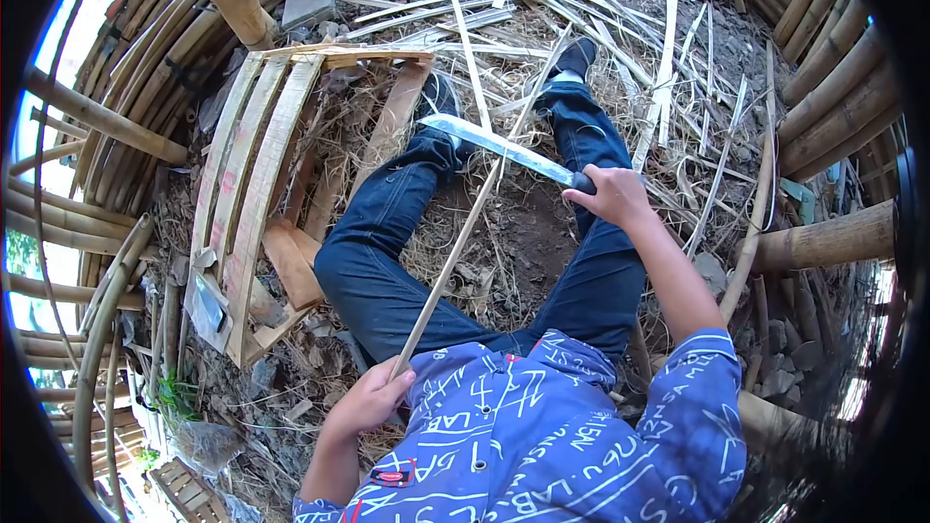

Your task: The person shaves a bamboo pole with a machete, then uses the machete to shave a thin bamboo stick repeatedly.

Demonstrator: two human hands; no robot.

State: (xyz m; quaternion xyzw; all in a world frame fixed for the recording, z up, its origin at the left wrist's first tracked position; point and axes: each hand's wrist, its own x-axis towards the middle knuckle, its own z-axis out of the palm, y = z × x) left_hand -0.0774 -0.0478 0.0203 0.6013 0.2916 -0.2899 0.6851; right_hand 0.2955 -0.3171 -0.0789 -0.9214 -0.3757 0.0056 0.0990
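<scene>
My right hand (614,198) is wrapped round the dark handle of a long knife (499,145), its broad, shiny blade pointing left between my lower legs. Low in the view by my hip, my left hand (370,399) grips one end of a thin bamboo strip (448,271). The strip slants up and away from that hand, over my thigh, and meets the blade near its middle. Beyond the blade, a strip in about the same line runs on toward my foot (573,58). I sit on the ground with knees bent and legs apart.
Split bamboo strips (665,77) and shavings litter the ground ahead. A slatted wooden crate (254,169) leans at my left, with a grey block (309,6) beyond it. Bamboo poles (823,238) close in on both sides. Stones (780,373) lie at my right.
</scene>
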